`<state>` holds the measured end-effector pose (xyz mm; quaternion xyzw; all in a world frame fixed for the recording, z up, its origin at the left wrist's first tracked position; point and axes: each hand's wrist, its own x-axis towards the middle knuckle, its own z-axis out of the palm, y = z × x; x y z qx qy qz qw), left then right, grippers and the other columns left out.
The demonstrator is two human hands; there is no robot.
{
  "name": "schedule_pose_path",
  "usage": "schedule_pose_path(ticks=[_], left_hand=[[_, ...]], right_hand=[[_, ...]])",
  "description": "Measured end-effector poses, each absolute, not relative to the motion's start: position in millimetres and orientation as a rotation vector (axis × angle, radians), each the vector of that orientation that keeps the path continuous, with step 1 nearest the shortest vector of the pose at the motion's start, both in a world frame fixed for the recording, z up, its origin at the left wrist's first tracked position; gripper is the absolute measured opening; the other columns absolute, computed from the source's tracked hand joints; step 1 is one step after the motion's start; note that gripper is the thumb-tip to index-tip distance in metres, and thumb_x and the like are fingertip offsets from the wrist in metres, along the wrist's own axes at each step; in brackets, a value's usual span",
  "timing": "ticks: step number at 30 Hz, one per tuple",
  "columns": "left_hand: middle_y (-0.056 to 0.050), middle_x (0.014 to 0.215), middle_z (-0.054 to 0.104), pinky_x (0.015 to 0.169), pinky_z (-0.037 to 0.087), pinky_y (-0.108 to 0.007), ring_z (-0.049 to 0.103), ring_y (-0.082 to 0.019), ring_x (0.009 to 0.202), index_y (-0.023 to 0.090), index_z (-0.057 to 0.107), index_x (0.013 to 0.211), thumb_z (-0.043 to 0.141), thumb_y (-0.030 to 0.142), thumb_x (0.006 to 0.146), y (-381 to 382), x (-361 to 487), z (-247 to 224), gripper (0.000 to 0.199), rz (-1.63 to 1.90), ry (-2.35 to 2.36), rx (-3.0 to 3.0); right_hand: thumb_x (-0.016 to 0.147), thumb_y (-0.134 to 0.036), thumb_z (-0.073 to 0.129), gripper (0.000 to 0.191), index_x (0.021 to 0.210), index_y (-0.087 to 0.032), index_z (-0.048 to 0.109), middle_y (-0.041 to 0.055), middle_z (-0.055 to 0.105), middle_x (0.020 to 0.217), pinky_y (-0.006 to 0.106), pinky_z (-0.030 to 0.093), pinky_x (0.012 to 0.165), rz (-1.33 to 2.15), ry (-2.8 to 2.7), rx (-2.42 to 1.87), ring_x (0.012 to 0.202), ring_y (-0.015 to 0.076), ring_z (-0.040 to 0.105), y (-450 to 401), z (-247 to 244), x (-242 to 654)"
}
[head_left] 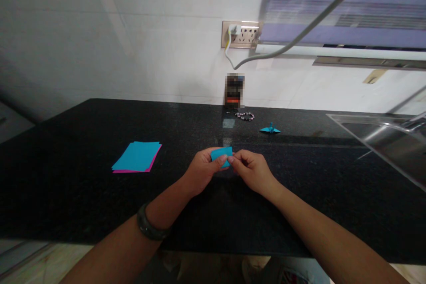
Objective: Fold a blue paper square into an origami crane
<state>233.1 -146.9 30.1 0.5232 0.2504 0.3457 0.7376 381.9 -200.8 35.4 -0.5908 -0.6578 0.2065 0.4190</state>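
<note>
A small folded piece of blue paper [219,154] is held between both hands above the dark countertop. My left hand [202,168] grips its left side, thumb on top. The fingers of my right hand [250,166] pinch its right edge. To the left lies a stack of square paper [138,156], blue on top with pink showing beneath. A blue folded paper crane [270,130] stands beyond my right hand, its wings spread.
A phone-like object [234,91], blurred out, leans on the wall with a beaded loop [246,116] before it. A metal sink [396,137] is at the right. A cable [282,49] hangs from the wall socket [242,34].
</note>
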Motion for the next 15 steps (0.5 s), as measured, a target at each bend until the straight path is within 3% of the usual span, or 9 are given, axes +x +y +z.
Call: schedule_pose_path(ticks=[4,10,15], left_hand=[[-0.003,0.079,0.061,0.077,0.046,-0.032,0.057,-0.014,0.074,0.014,0.061,0.085,0.063,0.031,0.070,-145.2,232.5,30.0,0.022,0.769,0.586,1.145],[-0.003,0.076,0.059,0.069,0.048,-0.030,0.056,-0.013,0.072,0.013,0.060,0.085,0.062,0.031,0.070,-144.8,231.7,28.3,0.023,0.760,0.609,1.158],[-0.002,0.073,0.059,0.065,0.049,-0.029,0.056,-0.013,0.069,0.012,0.060,0.083,0.062,0.033,0.070,-145.5,231.6,28.2,0.024,0.737,0.647,1.190]], right_hand=[[0.079,-0.033,0.050,0.023,0.063,-0.017,0.051,-0.0026,0.047,0.054,0.021,0.032,0.046,0.579,-1.567,-1.450,0.049,0.0087,0.041,-200.5,32.9,380.4],[0.072,-0.031,0.058,0.018,0.084,-0.019,0.052,-0.0045,0.046,0.057,0.021,0.034,0.044,0.769,-1.309,-1.312,0.047,0.0084,0.042,-197.8,32.3,379.2],[0.071,-0.028,0.058,0.014,0.078,-0.017,0.055,-0.0054,0.046,0.052,0.020,0.033,0.043,0.841,-1.251,-1.301,0.045,0.0075,0.041,-198.9,37.3,376.3]])
